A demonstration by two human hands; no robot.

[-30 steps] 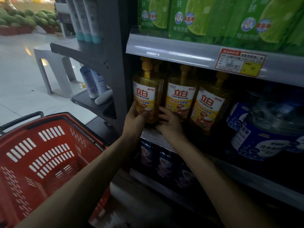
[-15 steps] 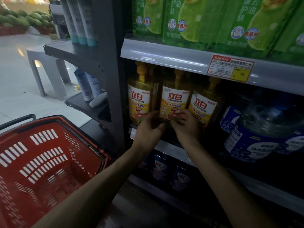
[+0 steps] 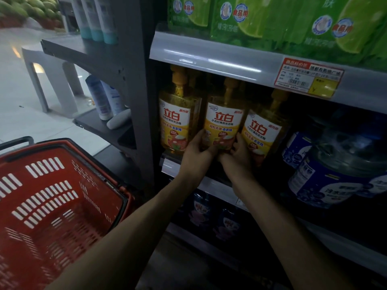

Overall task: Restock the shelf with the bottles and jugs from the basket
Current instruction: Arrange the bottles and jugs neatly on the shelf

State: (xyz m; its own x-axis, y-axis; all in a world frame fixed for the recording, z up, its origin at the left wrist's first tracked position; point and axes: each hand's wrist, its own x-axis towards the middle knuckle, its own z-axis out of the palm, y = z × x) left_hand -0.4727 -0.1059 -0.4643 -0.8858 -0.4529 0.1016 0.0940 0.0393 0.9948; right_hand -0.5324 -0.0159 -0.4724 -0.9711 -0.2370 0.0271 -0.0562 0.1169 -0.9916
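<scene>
**Restock nearly finished: middle bottle being squared up**

The red basket (image 3: pixel 62 197), sitting down and to the left of the middle yellow bottle (image 3: pixel 223 126), is showing only bare mesh in the part in view; its near corner is running out of frame, so I cannot tell whether anything is lying there. Three yellow pump bottles are standing in a row on the shelf (image 3: pixel 211 181): the left yellow bottle (image 3: pixel 174 122) just beside the middle one, and the right yellow bottle (image 3: pixel 261 132) just beside it on the other side, tilting slightly. Blue jugs (image 3: pixel 335 174) are sitting further right of the middle bottle. Judging by this, the stocking is looking largely done and what is remaining is straightening the row.

The left hand (image 3: pixel 195 158) is curling around the lower left side of the middle bottle, thumb lying on the label. The right hand (image 3: pixel 238 155) is closing on its lower right side, fingers bent against it. Both hands are clamping its base, wrists nearly touching below it.
</scene>
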